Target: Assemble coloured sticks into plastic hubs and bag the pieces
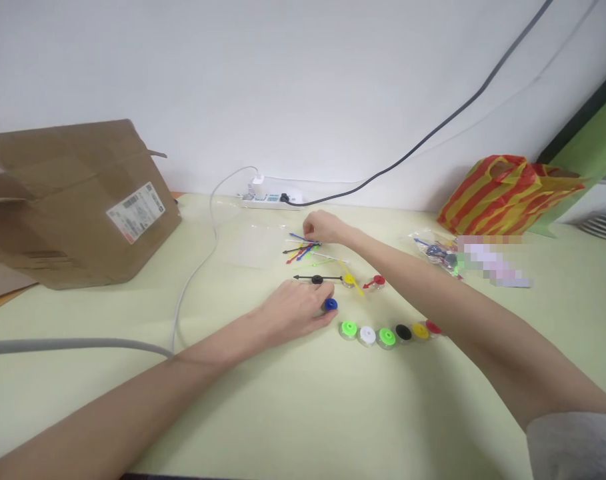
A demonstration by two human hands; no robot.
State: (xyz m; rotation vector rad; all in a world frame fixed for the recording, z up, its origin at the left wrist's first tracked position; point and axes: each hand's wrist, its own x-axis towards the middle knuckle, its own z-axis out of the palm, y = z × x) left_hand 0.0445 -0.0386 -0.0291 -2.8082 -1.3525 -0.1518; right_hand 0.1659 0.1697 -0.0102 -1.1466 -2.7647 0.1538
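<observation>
Plastic discs (367,335) on pale-green desk (263,420), white wall (283,87) behind.

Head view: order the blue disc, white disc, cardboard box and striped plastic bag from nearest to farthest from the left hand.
1. Blue disc, at the fingertips of the left hand.
2. White disc, in the row to the hand's right.
3. Cardboard box, far left on the table.
4. Striped plastic bag, far right, by the wall.

Indoor workroom; pale desk (307,413), power strip (271,199)
</observation>
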